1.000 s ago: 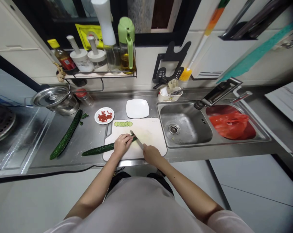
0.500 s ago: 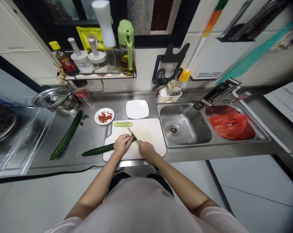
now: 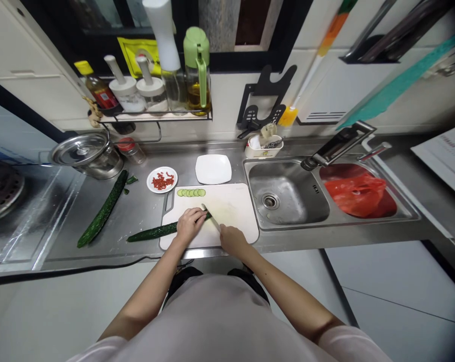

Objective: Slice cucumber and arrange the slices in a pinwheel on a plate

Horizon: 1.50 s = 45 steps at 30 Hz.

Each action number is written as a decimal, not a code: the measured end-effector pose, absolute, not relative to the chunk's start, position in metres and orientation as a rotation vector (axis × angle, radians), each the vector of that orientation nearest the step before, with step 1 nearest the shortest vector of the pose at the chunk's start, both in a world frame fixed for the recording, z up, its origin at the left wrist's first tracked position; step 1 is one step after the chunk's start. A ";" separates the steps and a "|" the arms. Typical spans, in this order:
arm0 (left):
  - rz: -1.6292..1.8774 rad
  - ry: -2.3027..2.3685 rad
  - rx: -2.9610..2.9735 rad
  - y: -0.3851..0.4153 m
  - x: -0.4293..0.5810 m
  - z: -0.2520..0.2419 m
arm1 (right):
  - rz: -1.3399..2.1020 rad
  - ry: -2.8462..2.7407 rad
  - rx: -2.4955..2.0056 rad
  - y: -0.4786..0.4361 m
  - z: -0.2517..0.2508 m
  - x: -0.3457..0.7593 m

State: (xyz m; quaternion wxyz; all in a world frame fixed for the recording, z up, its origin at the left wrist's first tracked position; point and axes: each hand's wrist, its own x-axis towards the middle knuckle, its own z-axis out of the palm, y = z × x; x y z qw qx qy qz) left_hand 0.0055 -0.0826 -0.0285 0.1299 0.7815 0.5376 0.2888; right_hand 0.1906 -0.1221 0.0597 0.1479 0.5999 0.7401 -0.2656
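A dark green cucumber point(image 3: 154, 233) lies across the left part of the white cutting board point(image 3: 237, 201), one end sticking out past the board's left edge. My left hand point(image 3: 189, 224) is closed over it near its right end. In my right hand point(image 3: 233, 241) is the handle of a kitchen knife point(image 3: 211, 217). Its blade points up and left and sits at the cucumber's cut end, close to my left fingertips. A row of cucumber slices point(image 3: 191, 192) rests along the board's top left.
Behind the board stand a square white plate point(image 3: 213, 169) and a small plate point(image 3: 162, 187) with red pieces. A second cucumber point(image 3: 102, 210) lies at left, near a steel pot point(image 3: 87, 153). The sink point(image 3: 287, 193), holding a red plastic bag point(image 3: 357, 193), is at right.
My right hand and the knife have shifted slightly right and down, toward me. My left hand stays on the cucumber. The slices lie as before.
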 end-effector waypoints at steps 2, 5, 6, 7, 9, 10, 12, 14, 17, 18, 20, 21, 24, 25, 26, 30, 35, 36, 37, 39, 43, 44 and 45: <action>0.828 1.561 2.271 -0.083 0.005 -0.028 | -0.750 2.144 1.721 -0.118 0.055 0.188; 0.819 1.561 2.268 -0.082 0.005 -0.029 | -0.749 2.152 1.724 -0.114 0.049 0.185; 0.817 1.561 2.267 -0.082 0.005 -0.030 | -0.749 2.155 1.726 -0.112 0.046 0.184; 0.817 1.560 2.265 -0.082 0.005 -0.030 | -0.748 2.159 1.730 -0.111 0.044 0.183; 0.821 1.561 2.261 -0.082 0.005 -0.031 | -0.740 2.167 1.745 -0.109 0.040 0.181; 0.824 1.563 2.260 -0.082 0.005 -0.031 | -0.737 2.173 1.755 -0.108 0.037 0.180; 0.826 1.562 2.261 -0.082 0.005 -0.031 | -0.740 2.190 1.769 -0.105 0.034 0.178; 0.822 1.559 2.263 -0.082 0.005 -0.031 | -0.754 2.210 1.773 -0.103 0.032 0.176; 0.815 1.554 2.261 -0.082 0.005 -0.030 | -0.758 2.226 1.781 -0.100 0.031 0.172; 0.815 1.552 2.260 -0.082 0.005 -0.030 | -0.756 2.226 1.784 -0.099 0.031 0.172; 0.816 1.551 2.259 -0.081 0.005 -0.031 | -0.755 2.220 1.785 -0.101 0.031 0.172; 0.818 1.553 2.258 -0.081 0.005 -0.031 | -0.757 2.215 1.782 -0.103 0.031 0.173; 0.813 1.561 2.253 -0.080 0.005 -0.031 | -0.750 2.185 1.771 -0.111 0.032 0.178; 0.810 1.563 2.251 -0.080 0.004 -0.030 | -0.744 2.171 1.768 -0.114 0.033 0.180; 0.808 1.564 2.249 -0.080 0.004 -0.030 | -0.738 2.158 1.766 -0.117 0.033 0.182; 0.822 1.566 2.240 -0.081 0.005 -0.031 | -0.720 2.141 1.757 -0.124 0.034 0.187; 0.830 1.566 2.237 -0.081 0.005 -0.030 | -0.738 2.135 1.754 -0.121 0.034 0.185; 0.827 1.568 2.236 -0.081 0.005 -0.030 | -0.740 2.132 1.757 -0.120 0.034 0.185; 0.824 1.569 2.235 -0.081 0.005 -0.030 | -0.738 2.133 1.762 -0.120 0.034 0.184; 0.821 1.571 2.232 -0.081 0.005 -0.029 | -0.732 2.137 1.769 -0.120 0.033 0.184; 0.825 1.572 2.224 -0.081 0.005 -0.028 | -0.733 2.144 1.765 -0.118 0.030 0.181; 0.826 1.572 2.223 -0.081 0.005 -0.028 | -0.731 2.148 1.767 -0.117 0.028 0.180; 0.826 1.572 2.222 -0.081 0.005 -0.028 | -0.727 2.154 1.772 -0.116 0.027 0.179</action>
